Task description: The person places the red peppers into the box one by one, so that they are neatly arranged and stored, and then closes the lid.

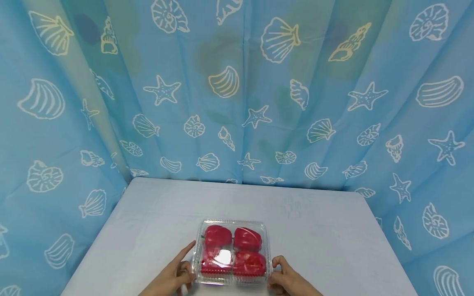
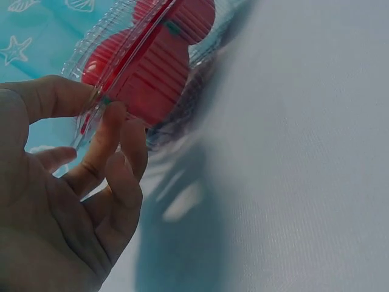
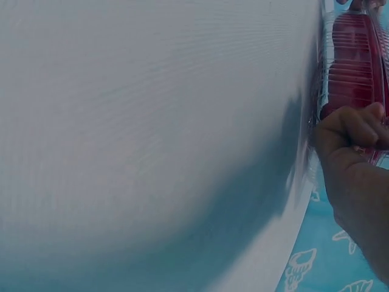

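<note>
A clear plastic clamshell box (image 1: 234,222) stands near the front of the white table, its lid down over several shiny red bell peppers (image 1: 247,239). My left hand (image 1: 171,274) is at the box's left front corner. In the left wrist view, thumb and fingers of the left hand (image 2: 79,158) pinch the rim flange beside a pepper (image 2: 155,79). On the right front corner, my right hand (image 1: 286,279) grips the rim with bent fingers. The right wrist view shows the right hand (image 3: 355,152) curled at the box edge; its fingertips are partly hidden.
The white table (image 1: 314,230) extends behind the box and to both sides. A blue curtain (image 1: 237,111) with white shell and starfish prints hangs along the table's back edge and at both sides.
</note>
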Available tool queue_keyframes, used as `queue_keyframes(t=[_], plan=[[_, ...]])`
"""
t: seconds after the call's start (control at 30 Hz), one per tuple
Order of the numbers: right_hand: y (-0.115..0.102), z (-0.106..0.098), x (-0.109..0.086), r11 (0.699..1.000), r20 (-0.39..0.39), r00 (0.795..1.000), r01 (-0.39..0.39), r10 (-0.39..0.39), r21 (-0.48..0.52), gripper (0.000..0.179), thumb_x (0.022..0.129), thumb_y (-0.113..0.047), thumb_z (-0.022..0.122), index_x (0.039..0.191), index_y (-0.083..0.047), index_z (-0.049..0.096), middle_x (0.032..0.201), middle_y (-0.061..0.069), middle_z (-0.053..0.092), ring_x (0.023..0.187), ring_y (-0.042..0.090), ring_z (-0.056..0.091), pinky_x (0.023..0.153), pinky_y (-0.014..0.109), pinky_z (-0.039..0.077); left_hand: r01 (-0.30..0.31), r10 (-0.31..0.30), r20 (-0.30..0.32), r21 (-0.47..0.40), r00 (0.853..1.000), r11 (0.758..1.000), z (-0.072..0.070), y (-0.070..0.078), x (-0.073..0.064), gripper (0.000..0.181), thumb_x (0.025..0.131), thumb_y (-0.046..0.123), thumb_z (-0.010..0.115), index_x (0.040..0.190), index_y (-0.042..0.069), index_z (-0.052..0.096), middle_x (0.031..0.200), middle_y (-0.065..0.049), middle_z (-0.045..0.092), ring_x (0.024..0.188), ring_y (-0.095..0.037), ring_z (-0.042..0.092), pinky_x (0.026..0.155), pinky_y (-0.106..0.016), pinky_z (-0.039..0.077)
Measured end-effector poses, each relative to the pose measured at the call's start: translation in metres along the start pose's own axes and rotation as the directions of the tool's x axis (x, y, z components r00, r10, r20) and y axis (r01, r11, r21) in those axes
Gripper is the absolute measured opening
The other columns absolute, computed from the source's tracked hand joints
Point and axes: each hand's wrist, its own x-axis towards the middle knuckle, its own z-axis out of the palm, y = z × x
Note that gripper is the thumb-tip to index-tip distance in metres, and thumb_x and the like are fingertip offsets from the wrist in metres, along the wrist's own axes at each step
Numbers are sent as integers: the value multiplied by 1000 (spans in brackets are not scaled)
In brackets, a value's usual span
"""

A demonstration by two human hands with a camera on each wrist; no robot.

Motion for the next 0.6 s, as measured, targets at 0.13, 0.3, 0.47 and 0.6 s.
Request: queue_keyframes(t=[0.13, 0.3, 0.47, 0.6], plan=[[1, -2, -2, 1000, 42, 999, 27, -27, 11, 37, 94, -12, 55, 111, -9, 23, 72, 2, 58, 54, 10, 37, 48, 22, 32, -2, 3, -13, 16, 1000, 1000, 1, 1, -1, 91, 90, 12, 65, 162, 13, 10, 84, -6, 60, 74, -23, 64, 54, -33, 50], [1, -5, 0, 995, 78, 992, 104, -104, -2, 39, 95, -7, 55, 112, -6, 20, 74, 1, 59, 55, 10, 36, 51, 21, 32, 1, -1, -14, 14, 1000, 1000, 2, 0, 1, 93, 89, 11, 66, 162, 15, 10, 84, -6, 61, 74, -22, 63, 55, -32, 51], [2, -7, 1, 995, 78, 992, 100, -99, -5, 40, 96, -9, 56, 113, -5, 20, 74, 0, 58, 57, 11, 39, 53, 21, 35, -2, 3, -19, 14, 1000, 1000, 3, 0, 2, 93, 89, 12, 67, 162, 16, 10, 84, -6, 61, 74, -22, 62, 55, -32, 51], [5, -8, 1, 997, 49, 995, 82, -82, -11, 39, 96, -12, 55, 114, -5, 21, 74, 1, 61, 58, 10, 42, 53, 22, 36, 10, -10, -16, 2, 1000, 1000, 3, 1, 1, 92, 89, 13, 68, 162, 15, 11, 85, -7, 60, 75, -22, 62, 57, -32, 51]])
